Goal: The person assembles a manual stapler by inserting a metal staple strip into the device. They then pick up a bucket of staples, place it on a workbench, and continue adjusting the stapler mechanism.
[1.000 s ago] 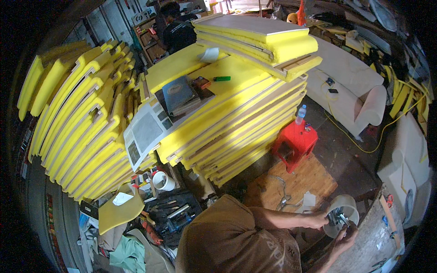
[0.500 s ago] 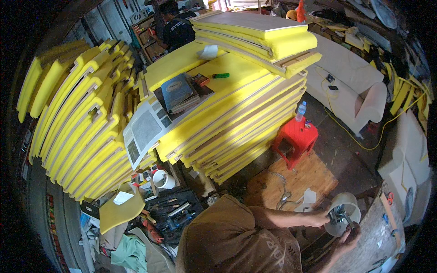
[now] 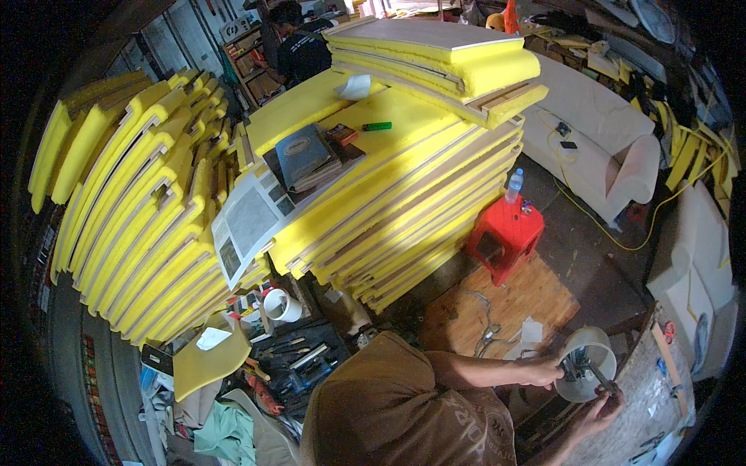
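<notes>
A whitish round tub (image 3: 604,347) is tipped at the lower right, its mouth towards me, with dark metal pieces (image 3: 576,365) inside. My left hand (image 3: 540,373) is closed on the tub's left rim. At the lower right rim, my right hand (image 3: 597,414) is closed round a slim dark metal tool (image 3: 601,377) that slants into the mouth. The exact kind of tool is too small to tell. Right beside the tub lies a grey worktop (image 3: 637,412).
Stacked yellow foam-covered panels (image 3: 404,194) rise ahead. A red stool (image 3: 509,233) carries a water bottle (image 3: 514,186). A plywood sheet (image 3: 505,303) lies on the floor. Tools fill a black case (image 3: 299,357). Pale sofas (image 3: 598,116) stand right. Another person (image 3: 299,46) is at the back.
My right hand has shifted slightly to the right with the slim tool, which lies further across the tub's lower right rim. My left hand stays at the rim.
</notes>
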The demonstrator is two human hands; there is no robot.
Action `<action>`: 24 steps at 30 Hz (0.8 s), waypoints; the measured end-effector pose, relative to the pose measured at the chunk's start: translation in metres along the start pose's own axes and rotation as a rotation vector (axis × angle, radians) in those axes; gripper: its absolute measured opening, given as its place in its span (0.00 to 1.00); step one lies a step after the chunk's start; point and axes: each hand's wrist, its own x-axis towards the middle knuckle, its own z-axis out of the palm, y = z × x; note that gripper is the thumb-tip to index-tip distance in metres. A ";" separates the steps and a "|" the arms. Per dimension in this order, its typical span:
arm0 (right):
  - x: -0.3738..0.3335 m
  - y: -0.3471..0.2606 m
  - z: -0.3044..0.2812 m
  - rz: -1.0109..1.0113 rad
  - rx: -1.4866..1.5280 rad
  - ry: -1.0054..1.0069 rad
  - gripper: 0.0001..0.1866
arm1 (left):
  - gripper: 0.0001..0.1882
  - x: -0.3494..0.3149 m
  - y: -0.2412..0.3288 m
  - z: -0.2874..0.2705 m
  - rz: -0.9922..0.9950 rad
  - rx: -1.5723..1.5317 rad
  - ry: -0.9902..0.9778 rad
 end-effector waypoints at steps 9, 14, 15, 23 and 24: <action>-0.003 -0.005 -0.010 0.007 0.031 0.020 0.10 | 0.32 -0.007 0.006 0.006 0.031 0.041 -0.023; -0.004 -0.008 -0.011 0.076 0.063 0.114 0.10 | 0.34 -0.007 0.009 0.011 0.038 0.078 0.017; -0.004 -0.009 -0.011 0.089 0.076 0.132 0.10 | 0.38 -0.004 0.006 0.013 0.049 0.060 0.045; -0.003 -0.002 -0.024 0.141 0.032 0.151 0.12 | 0.40 -0.002 0.008 0.018 -0.004 0.045 0.026; -0.002 -0.001 -0.024 0.131 0.018 0.136 0.12 | 0.40 0.000 0.004 0.018 0.013 0.045 0.033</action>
